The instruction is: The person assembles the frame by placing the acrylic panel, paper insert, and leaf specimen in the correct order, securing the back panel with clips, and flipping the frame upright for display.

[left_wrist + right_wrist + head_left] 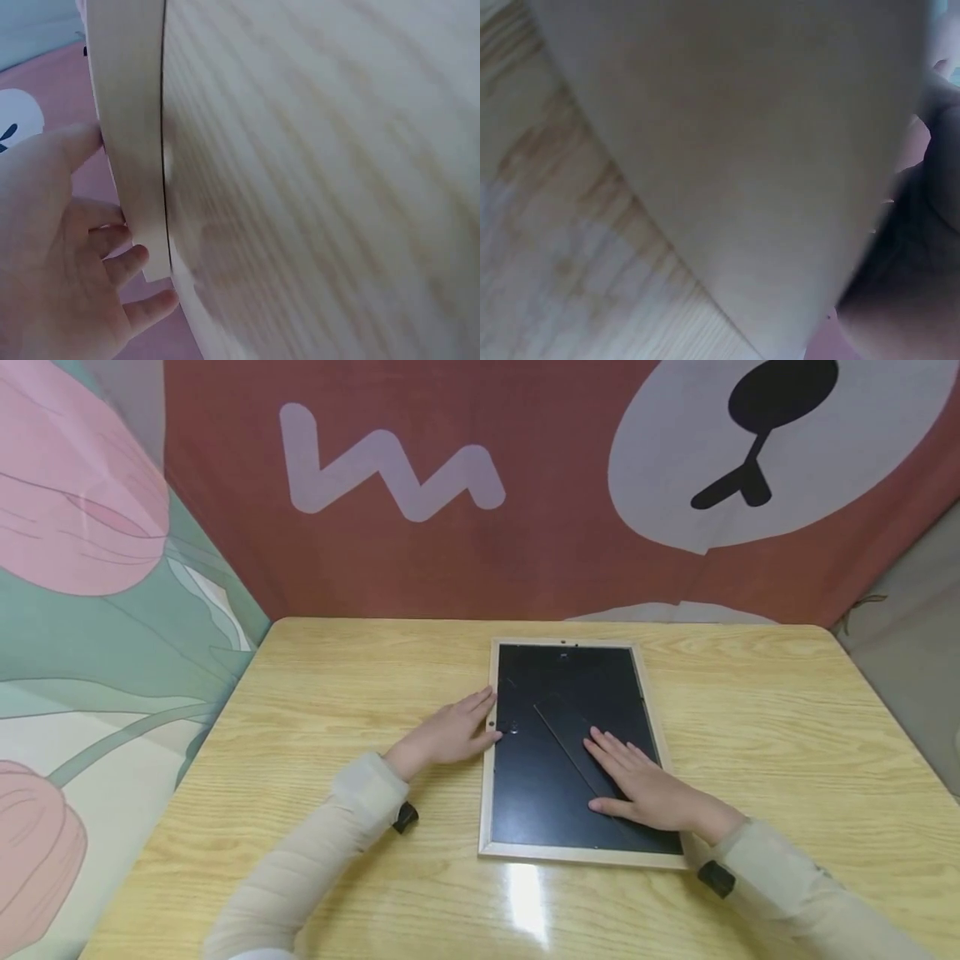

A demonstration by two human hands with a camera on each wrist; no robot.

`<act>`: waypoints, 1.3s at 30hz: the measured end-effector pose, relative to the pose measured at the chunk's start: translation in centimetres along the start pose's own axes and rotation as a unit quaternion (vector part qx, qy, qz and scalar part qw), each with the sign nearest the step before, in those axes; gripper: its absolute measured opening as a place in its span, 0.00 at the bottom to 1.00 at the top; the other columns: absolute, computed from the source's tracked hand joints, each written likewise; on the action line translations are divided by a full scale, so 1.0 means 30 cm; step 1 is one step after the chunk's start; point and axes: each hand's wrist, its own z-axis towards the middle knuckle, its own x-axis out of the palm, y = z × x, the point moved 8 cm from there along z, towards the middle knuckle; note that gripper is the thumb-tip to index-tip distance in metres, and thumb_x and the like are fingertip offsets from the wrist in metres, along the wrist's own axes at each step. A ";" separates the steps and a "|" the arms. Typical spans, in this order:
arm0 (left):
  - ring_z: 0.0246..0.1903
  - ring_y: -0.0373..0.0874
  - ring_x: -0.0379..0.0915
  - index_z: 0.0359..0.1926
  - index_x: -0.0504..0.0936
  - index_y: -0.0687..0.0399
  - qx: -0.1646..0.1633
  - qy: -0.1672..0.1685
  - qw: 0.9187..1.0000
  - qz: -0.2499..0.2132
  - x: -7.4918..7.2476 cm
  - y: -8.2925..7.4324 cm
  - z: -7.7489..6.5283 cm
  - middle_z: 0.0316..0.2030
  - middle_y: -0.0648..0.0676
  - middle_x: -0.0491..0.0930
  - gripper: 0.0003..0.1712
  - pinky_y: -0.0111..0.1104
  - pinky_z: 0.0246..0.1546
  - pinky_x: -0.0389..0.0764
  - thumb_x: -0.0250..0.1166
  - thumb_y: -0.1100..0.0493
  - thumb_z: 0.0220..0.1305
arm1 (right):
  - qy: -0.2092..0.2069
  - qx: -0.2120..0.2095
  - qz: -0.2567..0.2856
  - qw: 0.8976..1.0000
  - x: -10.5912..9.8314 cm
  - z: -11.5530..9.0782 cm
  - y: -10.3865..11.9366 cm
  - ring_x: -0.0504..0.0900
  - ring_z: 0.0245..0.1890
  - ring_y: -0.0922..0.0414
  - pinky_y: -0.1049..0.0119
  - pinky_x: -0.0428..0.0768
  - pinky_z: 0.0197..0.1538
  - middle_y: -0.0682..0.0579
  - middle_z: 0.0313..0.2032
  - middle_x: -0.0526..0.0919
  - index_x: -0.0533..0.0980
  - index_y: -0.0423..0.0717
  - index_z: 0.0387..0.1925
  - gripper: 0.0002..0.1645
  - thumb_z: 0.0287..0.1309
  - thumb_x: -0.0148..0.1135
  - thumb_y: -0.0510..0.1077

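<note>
A picture frame [551,852] with a light wood border lies back side up on the table. Its black backing board [543,802] carries a diagonal seam, which looks like the edge of a flat stand leg. My left hand [448,733] rests against the frame's left border, fingers extended and thumb reaching over the edge. In the left wrist view, the fingertips of that hand [67,247] touch the side of the wood border [131,112]. Spread flat, my right hand [648,787] lies on the lower right of the backing board. The right wrist view shows the border blurred and close.
The wood-grain table [787,760] extends around the frame on both sides. Behind it hangs a red-brown cloth [555,552] with a cartoon face, and a flower-print cloth [97,677] hangs on the left. Each sleeve has a small black device [406,817] under it.
</note>
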 end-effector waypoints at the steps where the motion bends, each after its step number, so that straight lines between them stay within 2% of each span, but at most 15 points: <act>1: 0.74 0.52 0.45 0.73 0.49 0.63 -0.003 -0.003 1.000 -0.001 0.002 -0.001 0.001 0.75 0.59 0.45 0.41 0.42 0.74 0.55 0.48 0.42 0.71 | 0.000 0.000 0.000 1.000 0.001 0.000 0.000 0.44 0.73 0.35 0.35 0.48 0.71 0.35 0.74 0.43 0.48 0.37 0.73 0.50 0.63 0.56 0.60; 7: 0.74 0.52 0.45 0.72 0.52 0.66 -0.011 -0.018 1.000 0.017 0.002 -0.014 0.013 0.75 0.60 0.47 0.40 0.41 0.74 0.56 0.48 0.46 0.68 | 0.000 0.001 0.001 1.000 0.002 0.001 -0.003 0.44 0.73 0.35 0.35 0.47 0.71 0.35 0.74 0.43 0.48 0.38 0.73 0.50 0.63 0.56 0.61; 12: 0.74 0.50 0.49 0.71 0.57 0.66 -0.016 -0.033 0.998 0.049 -0.010 -0.024 0.016 0.74 0.59 0.51 0.39 0.46 0.71 0.60 0.50 0.47 0.66 | -0.002 0.002 0.007 1.000 0.005 0.004 -0.009 0.44 0.74 0.35 0.37 0.46 0.72 0.36 0.75 0.43 0.48 0.39 0.73 0.50 0.63 0.56 0.61; 20: 0.73 0.48 0.53 0.69 0.62 0.64 -0.009 -0.039 0.993 0.116 -0.012 -0.035 0.024 0.72 0.57 0.57 0.37 0.46 0.74 0.55 0.50 0.47 0.64 | 0.002 0.007 0.019 1.000 0.016 0.008 -0.023 0.42 0.74 0.37 0.50 0.37 0.77 0.38 0.75 0.41 0.47 0.40 0.74 0.50 0.63 0.55 0.61; 28: 0.71 0.47 0.57 0.66 0.67 0.64 0.000 -0.061 0.986 0.154 -0.027 -0.053 0.026 0.70 0.56 0.62 0.36 0.46 0.73 0.56 0.51 0.47 0.62 | 0.001 0.005 0.025 1.000 0.012 0.007 -0.018 0.41 0.74 0.36 0.48 0.37 0.77 0.37 0.75 0.41 0.47 0.40 0.74 0.50 0.63 0.55 0.61; 39: 0.70 0.46 0.58 0.65 0.69 0.61 0.001 -0.055 0.979 0.199 -0.027 -0.061 0.036 0.69 0.55 0.64 0.35 0.46 0.74 0.55 0.51 0.44 0.62 | -0.003 -0.001 0.031 1.000 0.015 0.002 -0.016 0.41 0.74 0.35 0.59 0.30 0.78 0.36 0.75 0.41 0.46 0.39 0.74 0.49 0.64 0.55 0.60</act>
